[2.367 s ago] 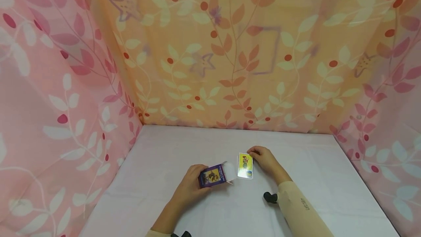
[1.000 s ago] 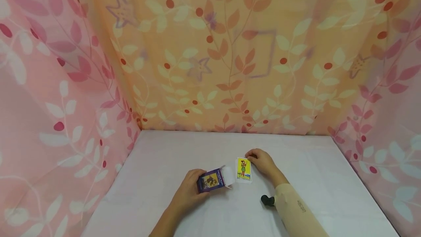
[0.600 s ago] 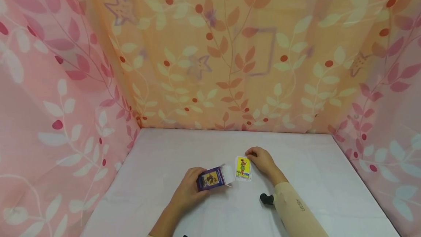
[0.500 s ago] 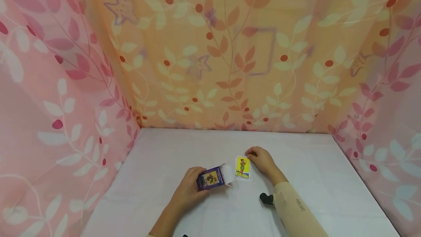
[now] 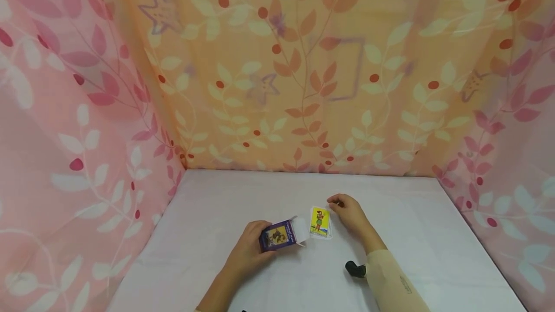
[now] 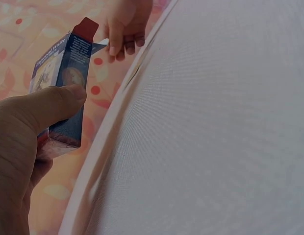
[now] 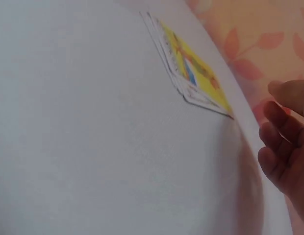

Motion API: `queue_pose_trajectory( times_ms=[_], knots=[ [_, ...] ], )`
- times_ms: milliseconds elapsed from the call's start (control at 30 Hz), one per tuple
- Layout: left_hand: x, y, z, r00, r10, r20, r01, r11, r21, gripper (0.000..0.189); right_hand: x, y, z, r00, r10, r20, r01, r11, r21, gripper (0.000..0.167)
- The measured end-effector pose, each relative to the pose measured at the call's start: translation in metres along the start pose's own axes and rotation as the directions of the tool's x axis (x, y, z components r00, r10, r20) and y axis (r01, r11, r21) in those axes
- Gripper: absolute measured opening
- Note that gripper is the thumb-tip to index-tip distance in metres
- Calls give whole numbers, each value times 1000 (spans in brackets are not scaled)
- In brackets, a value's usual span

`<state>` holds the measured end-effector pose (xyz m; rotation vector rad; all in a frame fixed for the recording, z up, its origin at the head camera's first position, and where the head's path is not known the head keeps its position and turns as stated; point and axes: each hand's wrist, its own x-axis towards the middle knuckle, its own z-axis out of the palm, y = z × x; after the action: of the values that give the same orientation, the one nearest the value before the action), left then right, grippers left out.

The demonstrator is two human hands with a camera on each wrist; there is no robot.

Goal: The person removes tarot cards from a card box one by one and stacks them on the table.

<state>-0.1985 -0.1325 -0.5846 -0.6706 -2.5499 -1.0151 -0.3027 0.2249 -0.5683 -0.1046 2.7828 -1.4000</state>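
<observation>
My left hand (image 5: 247, 250) grips a purple card box (image 5: 277, 235) with a yellow picture on its front, its white end flap (image 5: 301, 229) standing open toward the right. In the left wrist view, the thumb presses the side of the box (image 6: 76, 54). A small stack of cards (image 5: 320, 222) lies face up on the white cloth just right of the flap. Its yellow top card sits slightly askew over white edges below. Beside the stack's upper right corner, my right hand (image 5: 351, 213) hovers with loosely bent fingers, apart from the cards (image 7: 201, 73) and holding nothing.
A white cloth (image 5: 225, 196) covers the table. Floral curtains (image 5: 260, 110) hang along the back and both sides. A black strap piece (image 5: 355, 269) sticks out from the right sleeve (image 5: 392, 278).
My right hand has come off the card stack's corner and moved slightly right. The top card has shifted askew on the stack. My left hand still holds the box in nearly the same place.
</observation>
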Motion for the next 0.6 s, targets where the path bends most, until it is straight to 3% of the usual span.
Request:
queue_pose_trajectory(
  times_ms=[300,600],
  knots=[
    [-2,-1,0,1000,-4,7,4,1000,-12,78,-28,-18,-4,990,-80,-114,80,997,-9,17],
    [0,-1,-1,1000,8,7,-8,1000,-6,78,-57,-43,2,989,-87,-118,97,992,81,18]
  ],
)
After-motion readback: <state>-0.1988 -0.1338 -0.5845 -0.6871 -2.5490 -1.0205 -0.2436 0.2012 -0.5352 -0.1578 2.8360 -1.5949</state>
